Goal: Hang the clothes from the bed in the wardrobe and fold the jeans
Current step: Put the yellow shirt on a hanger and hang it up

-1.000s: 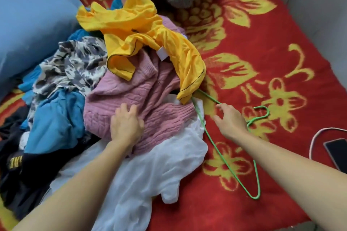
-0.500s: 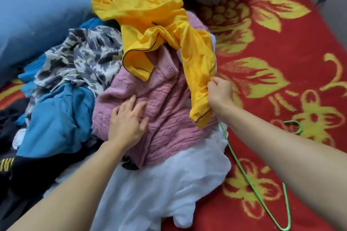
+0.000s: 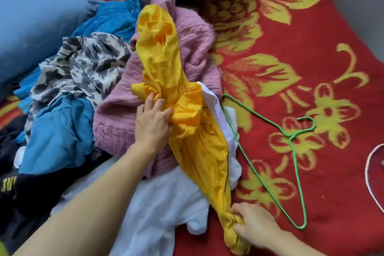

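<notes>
A yellow top (image 3: 199, 151) lies stretched over a heap of clothes on the bed (image 3: 324, 197), running from the heap's middle toward the bed's near edge. The left hand (image 3: 152, 119) grips its bunched middle and the right hand (image 3: 252, 224) clutches its lower end. A green wire hanger (image 3: 290, 136) lies just beside it, toward the bed's right edge. Best lift the top clear of the pink sweater (image 3: 191, 48) and white garment (image 3: 166, 203) beneath. Then shake it open, find the neck and feed the hanger in.

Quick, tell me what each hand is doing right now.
Left hand: closed, gripping the bunched middle of the yellow garment.
Right hand: closed, gripping the near end of the same yellow garment.
</notes>
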Action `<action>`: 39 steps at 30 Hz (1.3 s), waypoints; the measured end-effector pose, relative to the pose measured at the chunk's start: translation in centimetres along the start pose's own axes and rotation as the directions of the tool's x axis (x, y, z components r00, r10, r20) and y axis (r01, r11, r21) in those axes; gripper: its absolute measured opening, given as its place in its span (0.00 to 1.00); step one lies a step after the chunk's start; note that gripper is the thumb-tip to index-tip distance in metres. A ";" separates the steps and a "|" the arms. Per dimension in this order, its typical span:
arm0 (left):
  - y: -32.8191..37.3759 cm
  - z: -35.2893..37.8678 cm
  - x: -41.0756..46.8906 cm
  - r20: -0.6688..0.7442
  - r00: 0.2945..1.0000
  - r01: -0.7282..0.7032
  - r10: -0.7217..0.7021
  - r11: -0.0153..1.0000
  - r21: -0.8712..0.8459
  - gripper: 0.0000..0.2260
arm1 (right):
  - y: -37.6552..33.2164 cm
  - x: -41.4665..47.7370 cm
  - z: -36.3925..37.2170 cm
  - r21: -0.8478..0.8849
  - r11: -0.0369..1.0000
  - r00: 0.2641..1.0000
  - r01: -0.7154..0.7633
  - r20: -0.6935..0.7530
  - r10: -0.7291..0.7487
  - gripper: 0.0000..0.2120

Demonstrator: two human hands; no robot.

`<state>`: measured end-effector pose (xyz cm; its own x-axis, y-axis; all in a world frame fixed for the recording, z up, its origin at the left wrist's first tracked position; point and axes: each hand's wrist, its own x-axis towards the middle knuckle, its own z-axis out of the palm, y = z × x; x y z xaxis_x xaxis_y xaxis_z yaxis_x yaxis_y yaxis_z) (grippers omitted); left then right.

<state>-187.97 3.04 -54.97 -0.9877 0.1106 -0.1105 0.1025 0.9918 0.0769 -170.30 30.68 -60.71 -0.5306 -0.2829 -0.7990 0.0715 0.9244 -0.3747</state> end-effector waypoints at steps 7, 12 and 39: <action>-2.3 2.1 -9.3 -0.050 0.989 0.128 -0.136 0.983 -0.133 0.19 | -2.1 4.4 -7.7 0.268 0.958 0.804 0.104 -0.589 0.078 0.21; -6.0 4.0 -18.4 0.029 0.977 0.211 -0.209 0.976 -0.062 0.18 | -6.0 9.6 -11.8 0.481 0.871 0.889 0.097 -0.436 0.142 0.11; 0.9 4.9 -21.8 0.287 0.808 0.588 -0.514 0.717 -0.373 0.09 | -2.2 3.3 -2.3 0.933 0.324 0.844 -0.158 -0.043 0.534 0.03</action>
<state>-165.79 1.89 -57.34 -0.8173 -0.4018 -0.4130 -0.5517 0.7525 0.3596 -174.13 28.31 -61.43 -0.4459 0.2658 -0.8547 0.8947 0.1056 -0.4339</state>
